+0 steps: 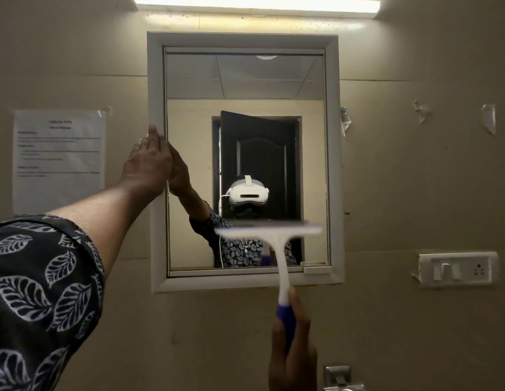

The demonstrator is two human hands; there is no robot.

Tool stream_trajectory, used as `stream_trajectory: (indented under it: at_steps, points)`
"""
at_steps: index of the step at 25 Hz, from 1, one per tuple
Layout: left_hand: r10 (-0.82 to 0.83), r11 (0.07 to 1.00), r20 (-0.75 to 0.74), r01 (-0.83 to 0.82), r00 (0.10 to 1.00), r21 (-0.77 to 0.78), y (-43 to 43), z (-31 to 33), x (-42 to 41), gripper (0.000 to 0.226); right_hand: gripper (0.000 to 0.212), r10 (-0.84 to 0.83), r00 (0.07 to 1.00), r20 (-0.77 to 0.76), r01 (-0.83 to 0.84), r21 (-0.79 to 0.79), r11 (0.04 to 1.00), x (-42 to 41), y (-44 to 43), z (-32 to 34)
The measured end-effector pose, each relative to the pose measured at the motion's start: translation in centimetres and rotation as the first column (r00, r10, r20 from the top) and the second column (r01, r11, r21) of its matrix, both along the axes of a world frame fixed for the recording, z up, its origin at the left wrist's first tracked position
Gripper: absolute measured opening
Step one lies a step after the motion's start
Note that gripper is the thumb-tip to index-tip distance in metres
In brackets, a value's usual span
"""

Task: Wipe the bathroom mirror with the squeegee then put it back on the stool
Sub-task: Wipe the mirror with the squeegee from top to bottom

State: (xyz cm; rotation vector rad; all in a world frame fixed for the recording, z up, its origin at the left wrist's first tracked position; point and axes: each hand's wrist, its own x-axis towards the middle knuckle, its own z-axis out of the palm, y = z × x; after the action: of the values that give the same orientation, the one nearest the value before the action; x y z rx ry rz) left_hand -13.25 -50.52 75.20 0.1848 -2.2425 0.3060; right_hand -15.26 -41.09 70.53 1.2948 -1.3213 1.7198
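Head view puts the squeegee over the lower part of the mirror, its white blade level and blurred, its stem crossing the mirror's bottom frame. Whether the rubber edge touches the glass cannot be told. The right hand has its grip wrapped round the blue handle end, below the mirror. The left hand lies with straight fingers flat against the mirror's left frame edge, holding nothing.

The likeliest trouble is the blade's right end catching the small white tab at the mirror's lower right corner, or knocking the bottom frame. A hold so far down the handle could let the blade tilt and leave streaks. Should the left hand ease off, the mirror panel may shift under pressure. The stool is out of view.
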Motion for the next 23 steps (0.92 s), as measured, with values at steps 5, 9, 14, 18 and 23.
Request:
stream_trajectory:
  at_steps: [5,9,14,18,23]
  points:
    - [-0.014,1.000,-0.012,0.014,1.000,0.010,0.0,0.0,0.0,0.096,0.061,-0.604,0.785,-0.135,0.589,-0.136,0.796,4.7,7.6,-1.1]
    - [-0.021,1.000,-0.040,0.022,0.999,0.019,0.0,-0.1,-0.3,0.093,0.039,-0.744,0.664,-0.077,0.740,-0.079,0.668,4.8,5.4,7.6]
    - [-0.025,1.000,-0.036,0.025,0.999,0.002,-0.3,0.0,-0.7,0.097,0.054,-0.791,0.609,-0.056,0.789,0.151,0.596,1.2,3.5,6.9]
    - [-0.031,0.999,-0.041,0.031,0.999,-0.008,-0.5,0.0,-0.9,0.097,0.078,-0.815,0.574,-0.078,0.782,0.350,0.517,-1.0,3.4,1.8]
    - [-0.037,0.999,-0.058,0.036,0.998,-0.018,-0.4,-0.1,-0.6,0.091,0.088,-0.847,0.524,-0.094,0.797,0.405,0.448,-0.8,3.6,-9.6]
